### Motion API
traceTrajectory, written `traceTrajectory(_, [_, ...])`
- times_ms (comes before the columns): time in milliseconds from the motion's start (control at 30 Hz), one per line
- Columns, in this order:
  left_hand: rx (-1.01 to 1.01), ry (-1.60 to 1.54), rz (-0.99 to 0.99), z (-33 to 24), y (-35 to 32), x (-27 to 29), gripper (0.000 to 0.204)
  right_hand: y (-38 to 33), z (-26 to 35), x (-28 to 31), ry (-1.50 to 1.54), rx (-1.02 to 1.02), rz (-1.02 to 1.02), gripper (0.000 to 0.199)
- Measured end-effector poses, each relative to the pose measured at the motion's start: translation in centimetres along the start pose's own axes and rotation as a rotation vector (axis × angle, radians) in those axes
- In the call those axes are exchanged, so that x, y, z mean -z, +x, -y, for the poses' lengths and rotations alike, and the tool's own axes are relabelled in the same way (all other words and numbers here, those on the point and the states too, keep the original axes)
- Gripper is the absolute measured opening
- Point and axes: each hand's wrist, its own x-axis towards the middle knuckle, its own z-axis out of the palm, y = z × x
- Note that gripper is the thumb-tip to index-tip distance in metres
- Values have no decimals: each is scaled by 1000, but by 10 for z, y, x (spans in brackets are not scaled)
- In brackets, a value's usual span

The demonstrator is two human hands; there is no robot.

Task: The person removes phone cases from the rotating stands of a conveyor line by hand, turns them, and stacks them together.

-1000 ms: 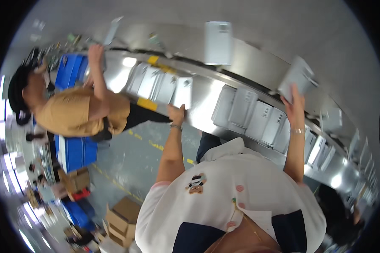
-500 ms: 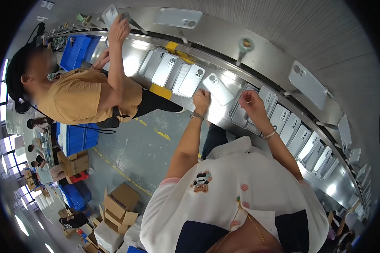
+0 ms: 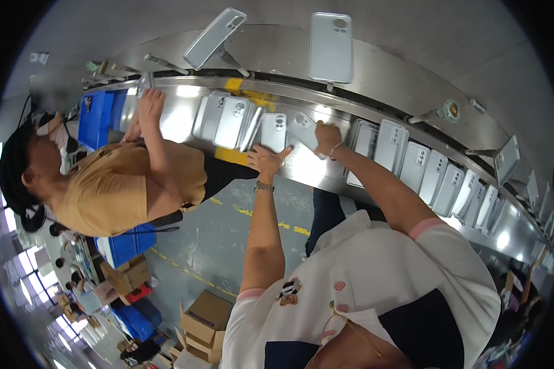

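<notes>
My left hand (image 3: pixel 266 160) has its fingers spread at the lower end of a silvery phone case (image 3: pixel 273 129) with a camera cutout, which lies on the metal ledge. Just right of it, my right hand (image 3: pixel 329 138) is closed at the right edge of another pale phone case (image 3: pixel 301 126), which lies tilted; its fingertips are partly hidden. Left of my left hand is a stack of phone cases (image 3: pixel 232 123). Right of my right hand, a row of overlapping phone cases (image 3: pixel 417 161) runs along the ledge.
Phone cases hang on holders (image 3: pixel 331 49) along the line beyond the ledge. A co-worker in a tan shirt (image 3: pixel 114 190) stands at the left, hands raised near a blue bin (image 3: pixel 96 120). Cardboard boxes (image 3: pixel 206 320) stand on the floor behind.
My right hand has moved left from the row to the tilted case. My left hand has shifted left and its fingers have spread. The co-worker's raised hand has come down; the hanging cases have shifted.
</notes>
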Motion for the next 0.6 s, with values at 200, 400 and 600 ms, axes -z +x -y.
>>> traceTrajectory(200, [-320, 32, -185, -15, 12, -31, 101, -58, -23, 56, 628, 31, -189, 33])
traceTrajectory(400, [-44, -1211, 518, -49, -14, -22, 58, -283, -185, 178, 1310, -120, -531, 51])
traceTrajectory(600, [5, -1556, 839, -144, -133, 66, 45, -380, -360, 207, 1629, -354, -1267, 45])
